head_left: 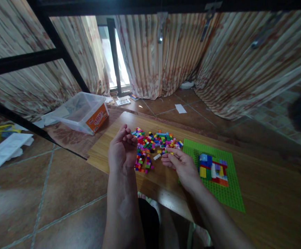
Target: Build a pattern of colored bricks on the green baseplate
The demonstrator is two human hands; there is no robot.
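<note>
My left hand [123, 147] is raised over the left side of a pile of small toy building bricks [162, 139], palm up. Its fingers bend loosely inward, and the palm shows nothing in it. At the pile's near right edge, my right hand [180, 165] has thumb and fingers close together in a pinch. A bit of yellow shows between them, too small to tell whether it is held. A white brick [157, 156] lies just left of these fingers. To the right, a green baseplate [233, 193] carries a low structure of coloured bricks [212, 171].
The wooden table [163, 192] reaches beyond the baseplate on the right. On the floor beyond its left end stands a clear plastic box [80, 110] with an orange label. Dark metal bars [69, 65] cross in front of striped curtains [145, 55]. White paper [180, 108] lies on the tiles.
</note>
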